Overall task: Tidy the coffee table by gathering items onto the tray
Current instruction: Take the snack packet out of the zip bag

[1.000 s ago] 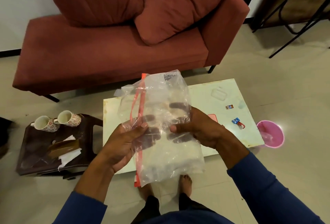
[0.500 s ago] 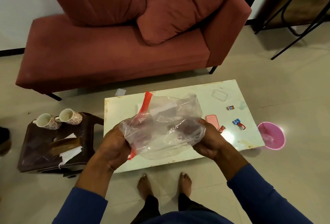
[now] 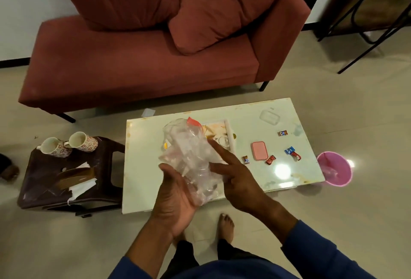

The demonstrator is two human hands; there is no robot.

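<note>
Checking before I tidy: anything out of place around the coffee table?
A scrap of white paper lies on the floor between the sofa and the coffee table, and sweets are scattered across the tabletop.

Head view, steeply down over coffee table (image 3: 142,167)

Much of the tray (image 3: 229,133) on the bench (image 3: 142,167) is covered by the crumpled clear plastic bag (image 3: 191,158); only its far right part is seen, and the things lying in it cannot be made out. The fingers of the left hand (image 3: 178,198) are hidden behind the bag, so its grip cannot be read. The print on the small sweet wrappers (image 3: 291,153) is too small to be read. The sofa (image 3: 138,65) cushions are cut off by the top edge. At the left edge, a dark object (image 3: 6,167) on the floor is cut off and cannot be identified. The metal-legged furniture (image 3: 367,12) at far right is only partly shown.
</note>
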